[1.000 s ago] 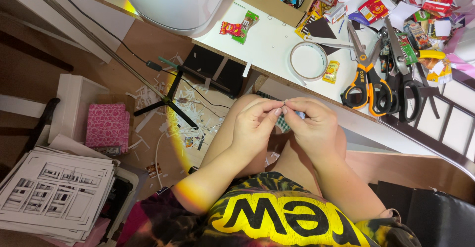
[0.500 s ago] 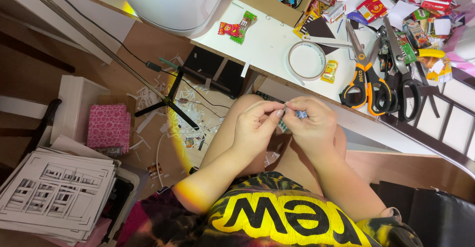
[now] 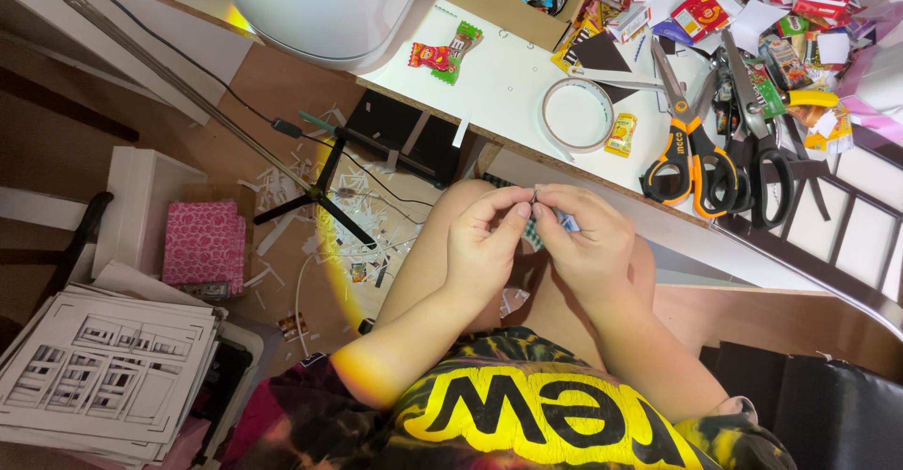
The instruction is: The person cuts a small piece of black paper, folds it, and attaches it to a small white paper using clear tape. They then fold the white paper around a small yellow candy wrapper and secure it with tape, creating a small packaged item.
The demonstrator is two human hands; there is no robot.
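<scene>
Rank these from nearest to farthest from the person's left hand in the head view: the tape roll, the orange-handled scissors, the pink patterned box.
Measured from the left hand:
1. Tape roll, on the white table just above the hands.
2. Orange-handled scissors, further right on the table.
3. Pink patterned box, far left on the floor.

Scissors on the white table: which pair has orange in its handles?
The orange-and-black-handled scissors, lying left of the all-black-handled scissors, closer to the white tape roll. The other pair shows no orange.

A tiny dark piece (image 3: 534, 197) is pinched between the fingertips of the left hand (image 3: 484, 244) and the right hand (image 3: 588, 244), above the lap. A small bluish-white scrap (image 3: 567, 222) is held in the right hand.
</scene>
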